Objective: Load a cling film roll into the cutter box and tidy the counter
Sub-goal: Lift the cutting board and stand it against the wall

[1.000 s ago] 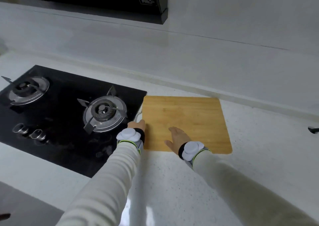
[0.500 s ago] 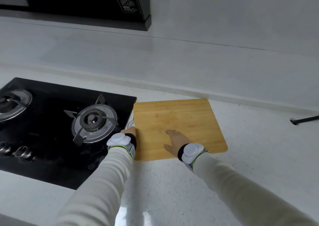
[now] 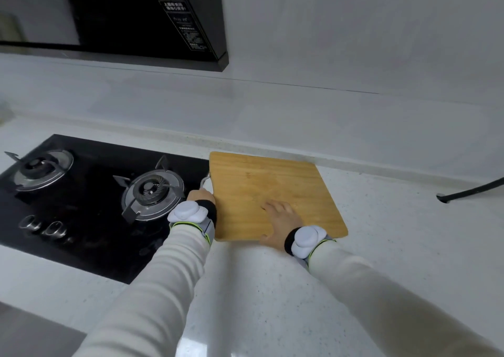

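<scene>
Both hands: left hand [image 3: 201,194], right hand [image 3: 281,221] on cutting board [image 3: 275,185].

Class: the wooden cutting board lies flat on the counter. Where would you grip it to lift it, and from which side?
Probably the metal loop handle on the cutting board's left edge, approached from the hob side. The board lies flat, so the loop is the only part standing clear.

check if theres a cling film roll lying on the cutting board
No, the cutting board is bare apart from the right hand resting flat on it, with the left hand at its left edge.
</scene>
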Available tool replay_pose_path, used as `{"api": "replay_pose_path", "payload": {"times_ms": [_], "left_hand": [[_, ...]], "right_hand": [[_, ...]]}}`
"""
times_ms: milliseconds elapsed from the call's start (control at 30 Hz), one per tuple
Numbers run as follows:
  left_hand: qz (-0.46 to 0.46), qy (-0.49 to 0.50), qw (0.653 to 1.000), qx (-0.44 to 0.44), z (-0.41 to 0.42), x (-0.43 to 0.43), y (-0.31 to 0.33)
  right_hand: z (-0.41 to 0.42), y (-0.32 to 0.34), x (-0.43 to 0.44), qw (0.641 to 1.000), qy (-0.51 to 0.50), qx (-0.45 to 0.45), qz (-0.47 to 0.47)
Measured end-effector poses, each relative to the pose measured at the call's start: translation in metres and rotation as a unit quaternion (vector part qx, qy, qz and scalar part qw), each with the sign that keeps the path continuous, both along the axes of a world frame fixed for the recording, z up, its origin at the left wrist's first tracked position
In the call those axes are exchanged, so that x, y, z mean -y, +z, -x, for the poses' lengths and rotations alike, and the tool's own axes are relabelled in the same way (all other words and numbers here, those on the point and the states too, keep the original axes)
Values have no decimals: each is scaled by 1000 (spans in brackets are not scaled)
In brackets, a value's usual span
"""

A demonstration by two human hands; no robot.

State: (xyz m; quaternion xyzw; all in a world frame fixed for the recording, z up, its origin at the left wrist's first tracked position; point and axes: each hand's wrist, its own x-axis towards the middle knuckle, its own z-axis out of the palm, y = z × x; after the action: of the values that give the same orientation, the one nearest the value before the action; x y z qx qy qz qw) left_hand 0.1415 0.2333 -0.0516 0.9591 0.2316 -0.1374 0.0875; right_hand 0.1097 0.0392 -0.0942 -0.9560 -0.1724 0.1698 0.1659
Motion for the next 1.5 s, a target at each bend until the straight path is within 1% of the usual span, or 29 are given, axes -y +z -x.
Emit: {"api": "replay_pose_path", "payload": {"times_ms": [67, 133, 200, 267, 333, 433, 567, 633, 767, 833, 933, 967, 1067, 1100, 1167, 1200, 1367, 1400, 1500], "left_hand": [[22, 20, 999, 32, 2, 10, 12], [83, 79, 989, 92, 5, 22, 22], [188, 147, 961, 140, 9, 39, 37], [270, 170, 923, 215, 9, 57, 52], [307, 169, 900, 259, 13, 83, 67], [365, 173, 857, 321, 16, 117, 85], [449, 153, 805, 356, 20, 165, 106], [489, 152, 777, 366, 19, 174, 110], [562, 152, 734, 350, 0, 202, 112], [564, 164, 731, 346, -15, 211, 109], [539, 163, 760, 326, -38, 219, 101], [538, 158, 765, 318, -46, 221, 97], [571, 160, 755, 280, -62, 230, 88], [571, 154, 756, 279, -63, 227, 86], [567, 114, 774, 258, -74, 233, 82], [566, 105, 776, 257, -75, 234, 79], [601, 108, 754, 241, -94, 255, 84], [600, 97, 758, 236, -96, 262, 85], [560, 45, 789, 249, -99, 288, 91]], "right_hand": [[0, 4, 7, 1000, 10, 6, 7], [3, 9, 17, 1000, 3, 22, 7], [7, 15, 28, 998, -13, 54, 7], [12, 22, 41, 993, -33, 112, 15], [18, 31, 59, 986, -57, 154, 14], [21, 49, 81, 988, -82, 131, -3], [24, 71, 127, 981, -115, 149, -49], [24, 79, 142, 979, -122, 148, -70], [28, 90, 184, 970, -146, 154, -117], [30, 92, 201, 966, -160, 157, -129], [34, 100, 223, 957, -202, 152, -145], [34, 103, 228, 953, -221, 141, -149], [30, 109, 245, 933, -288, 111, -186], [29, 109, 247, 928, -300, 102, -198], [24, 107, 257, 916, -328, 109, -203], [23, 106, 260, 914, -333, 115, -203], [16, 104, 274, 890, -366, 151, -224], [17, 105, 278, 883, -376, 158, -231], [25, 105, 300, 864, -405, 174, -243]]}}
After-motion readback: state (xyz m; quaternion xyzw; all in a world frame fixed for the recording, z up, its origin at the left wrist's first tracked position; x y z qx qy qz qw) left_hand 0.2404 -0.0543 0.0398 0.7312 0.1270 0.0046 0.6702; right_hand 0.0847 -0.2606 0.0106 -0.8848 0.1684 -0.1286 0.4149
